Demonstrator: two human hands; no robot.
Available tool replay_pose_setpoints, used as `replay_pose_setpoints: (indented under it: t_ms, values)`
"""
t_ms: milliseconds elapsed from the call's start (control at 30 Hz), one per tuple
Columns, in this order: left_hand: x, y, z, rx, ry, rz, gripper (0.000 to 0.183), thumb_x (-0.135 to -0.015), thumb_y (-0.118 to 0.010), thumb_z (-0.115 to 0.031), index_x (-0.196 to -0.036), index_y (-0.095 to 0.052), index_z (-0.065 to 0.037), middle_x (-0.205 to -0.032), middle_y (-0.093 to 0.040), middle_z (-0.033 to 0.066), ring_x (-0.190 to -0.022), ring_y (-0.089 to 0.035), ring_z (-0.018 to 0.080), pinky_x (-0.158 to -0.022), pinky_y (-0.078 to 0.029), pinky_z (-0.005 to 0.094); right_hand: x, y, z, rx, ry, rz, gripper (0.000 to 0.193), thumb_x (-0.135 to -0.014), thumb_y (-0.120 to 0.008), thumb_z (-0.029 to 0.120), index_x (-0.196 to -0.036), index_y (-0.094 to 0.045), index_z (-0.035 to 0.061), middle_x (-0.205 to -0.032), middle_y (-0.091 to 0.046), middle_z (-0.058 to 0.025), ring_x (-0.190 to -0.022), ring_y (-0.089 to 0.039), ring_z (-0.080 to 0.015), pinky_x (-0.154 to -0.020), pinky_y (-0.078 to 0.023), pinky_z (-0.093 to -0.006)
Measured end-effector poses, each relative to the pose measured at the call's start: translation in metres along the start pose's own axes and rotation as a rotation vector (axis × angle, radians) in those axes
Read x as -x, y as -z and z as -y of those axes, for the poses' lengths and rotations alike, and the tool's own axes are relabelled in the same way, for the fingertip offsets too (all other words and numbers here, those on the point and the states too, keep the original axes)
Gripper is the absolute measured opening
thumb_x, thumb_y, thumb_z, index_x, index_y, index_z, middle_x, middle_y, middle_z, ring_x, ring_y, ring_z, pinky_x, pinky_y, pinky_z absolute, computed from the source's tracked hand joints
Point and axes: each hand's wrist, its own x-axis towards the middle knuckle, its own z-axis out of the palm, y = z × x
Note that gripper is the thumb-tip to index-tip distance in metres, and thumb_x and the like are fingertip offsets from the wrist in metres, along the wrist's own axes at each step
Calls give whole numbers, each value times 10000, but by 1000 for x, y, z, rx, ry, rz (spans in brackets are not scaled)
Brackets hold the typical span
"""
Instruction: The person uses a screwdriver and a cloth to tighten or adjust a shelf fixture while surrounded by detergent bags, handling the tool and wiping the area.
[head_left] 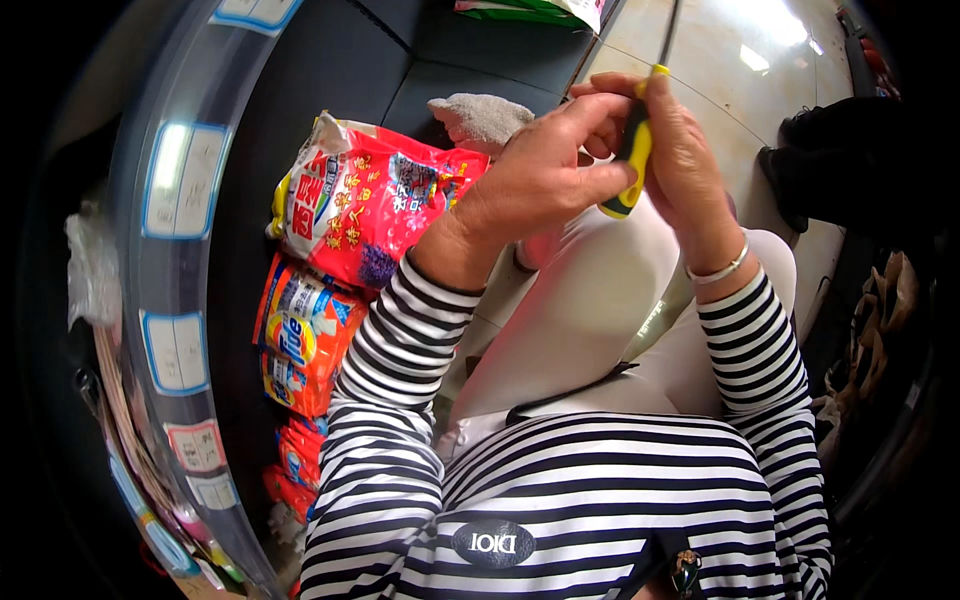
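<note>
In front of my knees I hold a screwdriver (636, 150) with a yellow and black handle. Its thin metal shaft points up and away, running out at the top edge of the view. My left hand (545, 165) pinches the handle from the left, its thumb lying near the butt end. From the other side my right hand (690, 160) grips it, with the thumb up by the collar where the shaft begins. The fingers behind the handle are partly hidden. Just beyond my left hand lies a crumpled grey cloth (480, 118).
A large red and white detergent bag (375, 205) and several orange bags (305, 335) line a dark shelf (335, 65) on my left. A curved clear label strip (180, 290) edges another shelf. At right, a person's dark shoes (785, 190) stand on the tiled floor (740, 90).
</note>
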Motion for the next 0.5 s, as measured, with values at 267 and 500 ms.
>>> replay_pose_setpoints:
  t_ms: [267,500]
  values:
    - [87,16,-12,216,304,-345,400,-819,-489,-58,-1209,-449,19,-944,-545,44,-834,-537,91,-740,-444,208,12,-22,-4,415,68,32,453,-951,-408,380,-1231,-488,33,-1092,-596,-97,-974,-577,-166,-872,-445,-282]
    - [210,40,49,-701,770,-176,346,-763,-561,-168,-1096,-554,-77,-853,-622,191,-803,-617,326,-688,-476,391,18,97,17,627,-77,-428,299,-907,-528,265,-1114,-590,57,-1023,-632,-59,-908,-590,-130,-823,-454,-266]
